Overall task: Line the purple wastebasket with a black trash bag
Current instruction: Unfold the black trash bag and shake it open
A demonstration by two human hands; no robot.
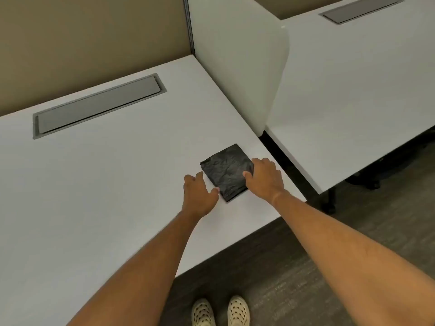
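Standing at the near edge are two pale spotted shoes (220, 311) on dark floor; beyond them, a folded black trash bag (224, 171) lies flat near the right corner of a white desk (106, 184); the left hand (199, 196) rests at its left edge, fingers spread and closed on nothing; the right hand (264, 178) covers its right edge, thumb on top, fingers loosely curled, not clamped; farther left sits a grey cable hatch (98, 105).

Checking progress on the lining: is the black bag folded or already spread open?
Folded. The bag lies as a flat, compact square on the desk, with the left hand and right hand at its edges.
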